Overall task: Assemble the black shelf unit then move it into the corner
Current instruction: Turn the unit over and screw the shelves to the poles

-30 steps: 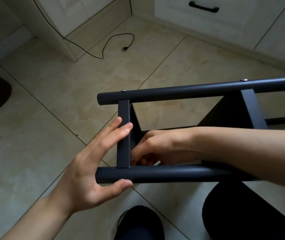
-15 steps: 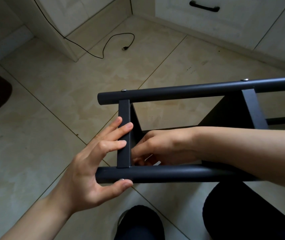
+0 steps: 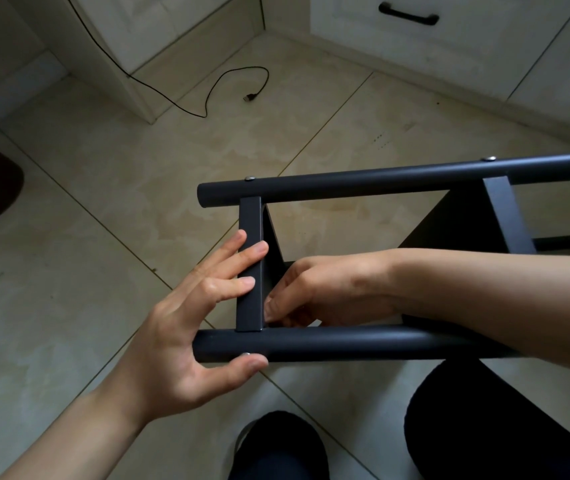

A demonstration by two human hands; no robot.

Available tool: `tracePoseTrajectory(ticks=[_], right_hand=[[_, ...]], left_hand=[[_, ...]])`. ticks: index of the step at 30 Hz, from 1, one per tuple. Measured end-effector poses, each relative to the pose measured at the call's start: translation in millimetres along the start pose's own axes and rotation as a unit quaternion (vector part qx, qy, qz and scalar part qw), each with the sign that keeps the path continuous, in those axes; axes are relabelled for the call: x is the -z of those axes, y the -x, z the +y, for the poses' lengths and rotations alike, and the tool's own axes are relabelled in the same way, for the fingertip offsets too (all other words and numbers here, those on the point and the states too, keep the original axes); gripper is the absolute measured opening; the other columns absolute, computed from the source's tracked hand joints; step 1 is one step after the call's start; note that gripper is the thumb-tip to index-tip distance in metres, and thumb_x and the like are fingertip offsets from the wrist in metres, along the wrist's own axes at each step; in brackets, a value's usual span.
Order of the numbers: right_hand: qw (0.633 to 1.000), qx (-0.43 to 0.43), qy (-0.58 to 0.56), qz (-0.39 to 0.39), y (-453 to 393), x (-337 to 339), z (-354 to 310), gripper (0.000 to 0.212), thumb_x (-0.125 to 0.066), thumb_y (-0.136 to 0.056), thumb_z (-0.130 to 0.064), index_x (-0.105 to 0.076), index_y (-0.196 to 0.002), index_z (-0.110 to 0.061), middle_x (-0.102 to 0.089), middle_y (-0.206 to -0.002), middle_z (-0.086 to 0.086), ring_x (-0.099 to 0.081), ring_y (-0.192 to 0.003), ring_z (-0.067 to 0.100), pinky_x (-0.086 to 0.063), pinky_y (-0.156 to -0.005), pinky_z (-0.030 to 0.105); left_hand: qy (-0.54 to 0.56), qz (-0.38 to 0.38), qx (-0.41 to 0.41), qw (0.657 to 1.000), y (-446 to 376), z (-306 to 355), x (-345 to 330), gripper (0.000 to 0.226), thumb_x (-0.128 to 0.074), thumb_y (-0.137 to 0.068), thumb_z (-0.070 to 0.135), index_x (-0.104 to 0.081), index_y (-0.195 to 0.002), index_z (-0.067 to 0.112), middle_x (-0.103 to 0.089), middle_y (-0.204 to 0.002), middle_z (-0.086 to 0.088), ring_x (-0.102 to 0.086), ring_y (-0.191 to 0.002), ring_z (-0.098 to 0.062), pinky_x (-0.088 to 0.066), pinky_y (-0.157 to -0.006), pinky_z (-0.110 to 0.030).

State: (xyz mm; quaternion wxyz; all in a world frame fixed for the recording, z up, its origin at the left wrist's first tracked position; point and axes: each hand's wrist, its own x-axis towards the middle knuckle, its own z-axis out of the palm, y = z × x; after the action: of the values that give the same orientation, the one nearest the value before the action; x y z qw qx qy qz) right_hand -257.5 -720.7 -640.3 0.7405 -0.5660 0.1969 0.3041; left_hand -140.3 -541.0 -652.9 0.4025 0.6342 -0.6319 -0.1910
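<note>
The black shelf unit (image 3: 397,344) is lying on its side on the tiled floor (image 3: 86,237), near the person's knees. The left hand (image 3: 186,344) is bracing it, spread fingers on the end crossbar (image 3: 250,237), thumb under the near tube (image 3: 363,342), probably steadying the joint. The right hand (image 3: 325,289) is reaching inside, fingertips pinched together at the corner; on what, I cannot tell

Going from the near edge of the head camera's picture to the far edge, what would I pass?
Dark shoe → near black tube → flat crossbar under the left hand's fingers → far black tube → loose cable end → drawer handle.
</note>
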Motion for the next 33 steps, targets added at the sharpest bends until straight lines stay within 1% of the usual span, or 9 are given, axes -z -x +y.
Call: tracePoseTrajectory(ticks=[3, 11, 17, 20, 23, 26, 29, 31, 33], right_hand=[[1.0, 0.003, -0.002, -0.006, -1.7, 1.2, 1.6, 0.013, -0.057, -0.096, -0.015, -0.065, -0.089, -0.008, -0.059, -0.08, 0.007, -0.053, -0.07, 0.014, -0.041, -0.067, 0.027], [0.999, 0.026, 0.018, -0.016, 5.2, 9.9, 2.2, 0.018, -0.06, -0.096, -0.02, -0.071, -0.082, -0.021, -0.062, -0.084, 0.004, -0.056, -0.076, 0.014, -0.045, -0.075, 0.029], [0.993, 0.032, 0.111, 0.037, 42.9, 2.3, -5.1, 0.019, -0.059, -0.097, -0.021, -0.07, -0.112, -0.019, -0.072, -0.097, 0.003, -0.066, -0.088, 0.016, -0.053, -0.084, 0.028], [0.949, 0.031, 0.293, 0.114, 70.2, -8.3, -13.0, 0.028, -0.06, -0.097, -0.027, -0.066, -0.123, -0.022, -0.072, -0.087, -0.009, -0.069, -0.086, 0.008, -0.052, -0.077, 0.013], [0.889, 0.041, 0.421, 0.177, 94.4, -21.8, -9.3, 0.032, -0.06, -0.096, -0.03, -0.061, -0.128, -0.027, -0.071, -0.102, -0.01, -0.067, -0.088, 0.006, -0.052, -0.079, 0.016], [0.839, 0.038, 0.489, 0.237, 114.2, -28.9, 4.2, 0.033, -0.058, -0.095, -0.033, -0.059, -0.128, -0.029, -0.067, -0.116, -0.005, -0.064, -0.096, 0.012, -0.054, -0.087, 0.027], [0.801, 0.009, 0.525, 0.288, 131.4, -27.9, 15.2, 0.031, -0.055, -0.095, -0.035, -0.058, -0.126, -0.032, -0.065, -0.115, -0.001, -0.063, -0.102, 0.022, -0.055, -0.087, 0.042], [0.8, 0.005, 0.522, 0.296, 138.1, -28.2, 21.6, 0.031, -0.055, -0.096, -0.033, -0.058, -0.127, -0.032, -0.065, -0.116, 0.0, -0.061, -0.105, 0.024, -0.053, -0.089, 0.044], [0.802, 0.014, 0.518, 0.298, 139.7, -30.4, 26.5, 0.031, -0.054, -0.096, -0.03, -0.057, -0.127, -0.031, -0.065, -0.118, 0.001, -0.061, -0.108, 0.025, -0.052, -0.091, 0.044]], left_hand=[[0.0, 0.0, -0.001, 1.0, -0.8, 0.0, 0.0, 0.049, -0.065, -0.093, 0.049, -0.051, -0.124, 0.014, -0.043, -0.157, -0.001, -0.029, -0.15, -0.034, -0.029, -0.12, -0.039], [0.003, 0.01, 0.061, 0.998, 1.9, 11.0, -0.5, 0.044, -0.072, -0.085, 0.043, -0.055, -0.118, 0.018, -0.044, -0.156, 0.012, -0.029, -0.151, -0.02, -0.026, -0.119, -0.025], [-0.011, 0.024, 0.145, 0.989, 2.7, 28.5, 1.5, 0.045, -0.072, -0.075, 0.044, -0.057, -0.113, 0.027, -0.044, -0.15, 0.029, -0.026, -0.149, -0.001, -0.024, -0.115, -0.012], [-0.011, 0.064, 0.191, 0.979, 3.3, 38.7, -1.9, 0.039, -0.08, -0.08, 0.045, -0.06, -0.111, 0.033, -0.045, -0.145, 0.036, -0.026, -0.145, 0.008, -0.025, -0.111, -0.017], [-0.015, 0.15, 0.239, 0.959, 4.1, 48.9, -12.2, 0.033, -0.077, -0.081, 0.038, -0.066, -0.112, 0.039, -0.048, -0.143, 0.036, -0.033, -0.138, 0.015, -0.026, -0.107, -0.014], [0.075, 0.277, 0.326, 0.901, 5.5, 60.9, -31.1, 0.053, -0.079, -0.082, 0.032, -0.057, -0.128, 0.043, -0.051, -0.14, 0.03, -0.044, -0.132, 0.01, -0.033, -0.107, -0.019], [0.264, 0.384, 0.437, 0.769, 3.5, 71.3, -53.0, 0.07, -0.085, -0.074, 0.031, -0.047, -0.132, 0.033, -0.06, -0.131, 0.009, -0.058, -0.118, -0.004, -0.04, -0.107, -0.031], [0.365, 0.395, 0.473, 0.698, 2.1, 75.0, -64.4, 0.061, -0.082, -0.072, 0.037, -0.055, -0.122, 0.017, -0.067, -0.114, -0.002, -0.063, -0.107, -0.015, -0.042, -0.111, -0.04], [0.414, 0.37, 0.483, 0.677, -0.1, 79.6, -72.2, 0.049, -0.075, -0.08, 0.042, -0.064, -0.116, 0.011, -0.071, -0.116, -0.007, -0.065, -0.107, -0.018, -0.044, -0.109, -0.04]])
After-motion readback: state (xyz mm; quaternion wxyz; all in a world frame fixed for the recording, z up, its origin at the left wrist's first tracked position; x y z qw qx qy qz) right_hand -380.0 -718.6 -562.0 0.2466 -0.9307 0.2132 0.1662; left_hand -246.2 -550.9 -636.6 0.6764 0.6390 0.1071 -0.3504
